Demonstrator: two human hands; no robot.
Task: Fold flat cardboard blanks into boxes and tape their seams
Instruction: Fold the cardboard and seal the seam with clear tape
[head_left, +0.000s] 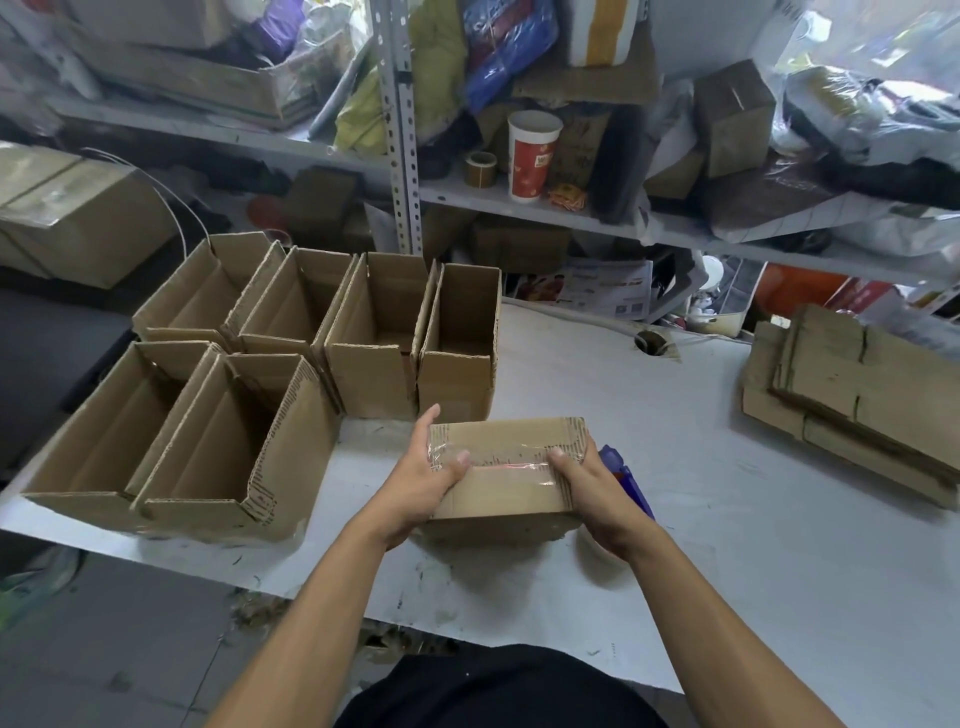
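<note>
open boxes (291, 374) crowd the counter's (727, 519) left and far-left side. a stack of flat blanks (857, 395) blocks the far right. between them lies bare counter. a purple tape dispenser (621, 475) sits just beside the right hand (592, 499).

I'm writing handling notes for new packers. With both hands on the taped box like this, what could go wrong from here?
1. The clear tape strip along the brown cardboard box looks wrinkled near the left hand, so the seam may lift unless pressed flat.
2. The blue tape dispenser lies right behind the right hand; it could get knocked when the box turns.
3. The open finished boxes stand close, leaving little room to set it down.
</note>
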